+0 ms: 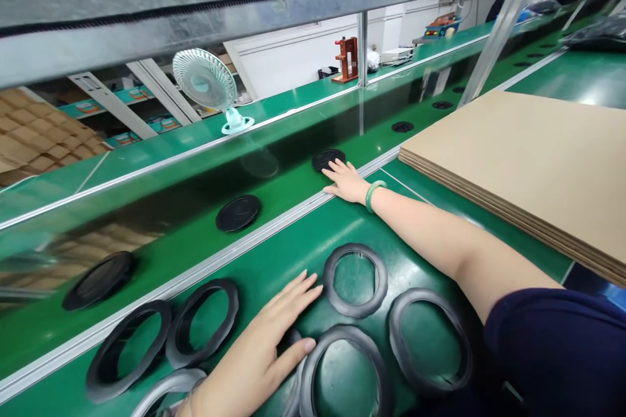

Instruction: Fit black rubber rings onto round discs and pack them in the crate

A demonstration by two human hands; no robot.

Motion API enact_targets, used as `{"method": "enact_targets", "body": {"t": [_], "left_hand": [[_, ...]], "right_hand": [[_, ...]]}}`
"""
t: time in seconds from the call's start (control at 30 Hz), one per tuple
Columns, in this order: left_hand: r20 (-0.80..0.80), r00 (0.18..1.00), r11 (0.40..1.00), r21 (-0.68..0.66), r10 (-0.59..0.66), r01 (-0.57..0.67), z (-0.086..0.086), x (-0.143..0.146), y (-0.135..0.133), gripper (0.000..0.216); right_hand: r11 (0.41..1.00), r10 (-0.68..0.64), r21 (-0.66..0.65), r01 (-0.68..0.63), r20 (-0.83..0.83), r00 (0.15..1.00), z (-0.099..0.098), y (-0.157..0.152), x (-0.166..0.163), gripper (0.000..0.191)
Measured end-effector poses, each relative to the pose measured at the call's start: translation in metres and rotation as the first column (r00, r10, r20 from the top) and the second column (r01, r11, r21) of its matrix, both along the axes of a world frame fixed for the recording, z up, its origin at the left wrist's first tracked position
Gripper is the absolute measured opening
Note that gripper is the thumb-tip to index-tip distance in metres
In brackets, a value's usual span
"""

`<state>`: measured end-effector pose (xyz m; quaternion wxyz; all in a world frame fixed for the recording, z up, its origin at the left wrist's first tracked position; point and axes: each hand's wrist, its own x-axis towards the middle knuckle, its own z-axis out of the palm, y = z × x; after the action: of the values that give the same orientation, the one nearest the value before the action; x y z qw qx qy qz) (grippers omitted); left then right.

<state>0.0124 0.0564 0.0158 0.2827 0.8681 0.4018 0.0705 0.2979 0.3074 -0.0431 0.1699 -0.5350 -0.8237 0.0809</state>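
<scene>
My right hand (348, 181), a green bangle on its wrist, reaches to the conveyor belt with fingers spread. Its fingertips lie over the near edge of a black round disc (323, 160); whether they press on it I cannot tell. My left hand (261, 345) is stretched out low over the green tabletop, thumb apart from the fingers. The thumb tip meets the rim of a black ring (307, 371), and another ring is partly hidden under that hand. More black rings lie around it, one beyond the fingertips (332, 273), one to the right (397, 339) and several to the left (176, 332).
Other black discs (238, 213) sit spaced along the green belt (283, 192), behind a metal rail (274, 224). A stack of brown cardboard sheets (528, 163) lies at right. Beyond the belt stands a pale green fan (205, 81). A metal shelf beam (274, 16) crosses overhead.
</scene>
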Motion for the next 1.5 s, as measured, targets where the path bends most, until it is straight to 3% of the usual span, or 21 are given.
{"method": "enact_targets", "body": {"t": [0.1,0.17,0.27,0.33,0.4,0.47,0.53,0.6,0.73,0.87,1.0,1.17,1.27,1.5], "left_hand": [[-0.052,0.994,0.993,0.065,-0.095,0.098,0.003,0.006,-0.002,0.059],[-0.056,0.990,0.987,0.081,-0.133,0.137,0.006,0.009,-0.004,0.059],[-0.037,0.989,0.987,0.067,-0.141,0.143,0.007,0.009,-0.004,0.060],[-0.022,0.992,0.991,0.048,-0.127,0.128,0.007,0.008,-0.003,0.060],[-0.018,0.993,0.992,0.038,-0.118,0.119,0.006,0.006,-0.002,0.060],[-0.024,0.993,0.992,0.043,-0.118,0.119,0.004,0.004,-0.001,0.061],[-0.037,0.992,0.991,0.057,-0.123,0.125,0.002,0.003,0.000,0.061],[-0.052,0.990,0.988,0.081,-0.130,0.134,-0.001,0.002,0.000,0.063],[-0.104,0.986,0.978,0.151,-0.129,0.144,-0.010,-0.003,0.002,0.064],[-0.173,0.976,0.954,0.243,-0.135,0.175,-0.014,-0.005,0.004,0.066],[-0.211,0.955,0.906,0.327,-0.208,0.270,-0.005,0.006,0.004,0.072],[-0.222,0.932,0.888,0.305,-0.285,0.344,0.004,0.017,0.000,0.078],[-0.211,0.946,0.911,0.286,-0.244,0.299,-0.001,0.015,0.000,0.071],[-0.134,0.990,0.982,0.174,-0.046,0.069,0.000,0.014,-0.002,0.039]], "right_hand": [[0.989,0.103,0.117,-0.095,-0.069,0.992,0.002,-0.010,-0.015,0.062],[0.969,0.214,0.159,-0.187,-0.171,0.962,0.007,-0.019,-0.021,0.046],[0.926,0.364,0.029,-0.377,-0.337,0.868,0.017,-0.034,-0.026,0.027],[0.821,0.425,-0.181,-0.541,-0.439,0.792,0.024,-0.045,-0.030,0.028],[0.631,0.475,-0.375,-0.679,-0.505,0.721,0.031,-0.056,-0.033,0.032],[0.451,0.529,-0.505,-0.737,-0.514,0.675,0.037,-0.066,-0.037,0.037],[0.356,0.574,-0.562,-0.747,-0.499,0.649,0.041,-0.075,-0.041,0.039],[0.316,0.596,-0.561,-0.765,-0.510,0.620,0.040,-0.082,-0.047,0.036],[0.338,0.552,-0.503,-0.795,-0.578,0.600,0.030,-0.090,-0.060,0.024],[0.360,0.406,-0.481,-0.800,-0.691,0.598,0.018,-0.088,-0.066,0.025],[0.339,0.261,-0.463,-0.819,-0.790,0.555,0.011,-0.083,-0.069,0.026],[0.371,0.200,-0.441,-0.818,-0.822,0.534,0.006,-0.082,-0.071,0.028],[0.373,0.186,-0.442,-0.816,-0.826,0.532,0.005,-0.082,-0.069,0.035],[0.383,0.170,-0.449,-0.807,-0.824,0.540,0.007,-0.084,-0.064,0.042]]}}
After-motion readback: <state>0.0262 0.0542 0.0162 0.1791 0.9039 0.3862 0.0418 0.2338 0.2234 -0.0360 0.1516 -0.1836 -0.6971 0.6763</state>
